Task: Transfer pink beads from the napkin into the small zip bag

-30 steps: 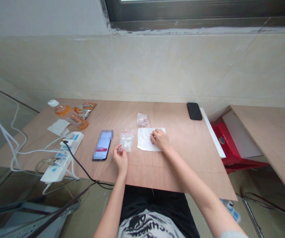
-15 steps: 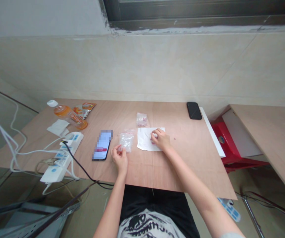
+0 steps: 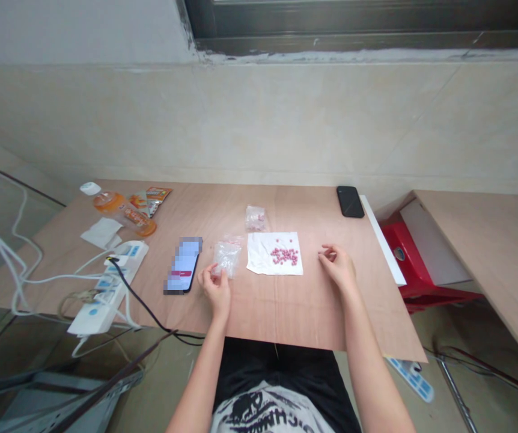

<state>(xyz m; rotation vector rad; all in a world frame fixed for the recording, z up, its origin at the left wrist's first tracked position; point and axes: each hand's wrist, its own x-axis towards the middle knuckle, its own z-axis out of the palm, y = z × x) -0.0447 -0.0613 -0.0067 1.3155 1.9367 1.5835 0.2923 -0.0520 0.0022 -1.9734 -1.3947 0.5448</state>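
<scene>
My left hand [image 3: 216, 291] has its thumb and fingers closed at the lower left corner of a clear plastic zip bag [image 3: 227, 255] lying flat on the table. Right of that bag is a white paper napkin [image 3: 259, 255] with several small pink beads [image 3: 285, 256] spread on its right half. My right hand [image 3: 339, 269] rests on the table to the right of the napkin, its thumb and fingertips pinched around what seems to be one stray bead, mostly hidden. Behind the napkin lies a second small zip bag [image 3: 255, 218] with a few pink beads in it.
Left of the bags lies a phone [image 3: 184, 264] with a lit screen. Beyond it are a white power strip [image 3: 108, 294] with cables, an orange drink bottle [image 3: 124, 210], a folded tissue [image 3: 102, 233] and a snack packet [image 3: 156, 198]. A black phone [image 3: 350, 201] lies at the back right.
My right hand has moved right, off the napkin, uncovering the beads there, and now covers the spot where a single bead lay on the table. My left hand stays at the bag.
</scene>
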